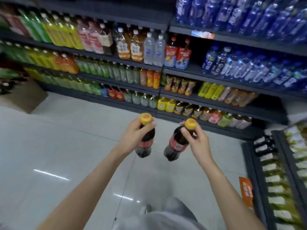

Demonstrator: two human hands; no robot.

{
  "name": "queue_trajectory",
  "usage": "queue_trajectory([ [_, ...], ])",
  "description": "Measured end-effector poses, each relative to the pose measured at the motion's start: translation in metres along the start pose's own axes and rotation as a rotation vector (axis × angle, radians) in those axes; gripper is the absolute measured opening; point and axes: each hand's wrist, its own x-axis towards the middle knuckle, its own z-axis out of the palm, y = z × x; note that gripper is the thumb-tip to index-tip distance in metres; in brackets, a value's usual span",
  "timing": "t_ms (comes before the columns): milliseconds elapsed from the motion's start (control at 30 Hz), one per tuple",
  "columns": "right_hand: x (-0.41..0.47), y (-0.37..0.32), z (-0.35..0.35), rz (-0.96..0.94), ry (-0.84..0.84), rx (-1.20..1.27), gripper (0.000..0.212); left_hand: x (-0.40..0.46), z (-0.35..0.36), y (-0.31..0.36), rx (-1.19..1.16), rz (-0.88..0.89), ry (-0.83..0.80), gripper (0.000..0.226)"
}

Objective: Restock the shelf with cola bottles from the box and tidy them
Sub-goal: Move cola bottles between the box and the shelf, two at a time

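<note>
Grey trousers and bare forearms fill the bottom of the view, and out ahead each hand carries a cola bottle by the neck over the tiled floor. Left hand has its fingers wrapped tight just under the yellow cap of the left bottle; right hand pinches the right bottle at the neck with thumb and fingertips, and that bottle tilts, base swinging toward 7 o'clock. That lighter pinch looks the weaker hold: a heavy bottle hanging off a few fingertips could slip and drop. The two bottles hang near each other and might knock together. Shelves stand from 10 to 2 o'clock, packed in most rows, so pushing a bottle in could topple neighbours. A cardboard box sits at 10 o'clock.
</note>
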Motion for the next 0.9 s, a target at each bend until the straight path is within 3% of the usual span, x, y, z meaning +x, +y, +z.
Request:
queue_trajectory([
  [167,0.106,-0.075,0.092,-0.159,-0.187,-0.07,0.011,0.047,-0.117,0.009,0.034,0.102,0.019,0.036],
  [300,0.19,-0.121,0.167,-0.265,-0.239,-0.031,0.011,0.109,-0.204,0.018,0.181,0.278,0.201,0.023],
  [467,0.298,-0.164,0.253,-0.352,-0.247,0.053,0.021,0.215,-0.3,0.041,0.247,0.434,0.383,0.025],
  [567,0.359,-0.192,0.295,-0.407,-0.174,0.108,0.017,0.277,-0.354,0.064,0.265,0.475,0.42,0.045],
  [667,0.415,-0.218,0.331,-0.484,-0.084,0.15,0.015,0.335,-0.401,0.089,0.319,0.581,0.353,0.015],
  [900,0.544,-0.252,0.399,-0.647,0.179,0.06,0.02,0.493,-0.472,0.099,0.243,0.772,0.404,0.021],
])
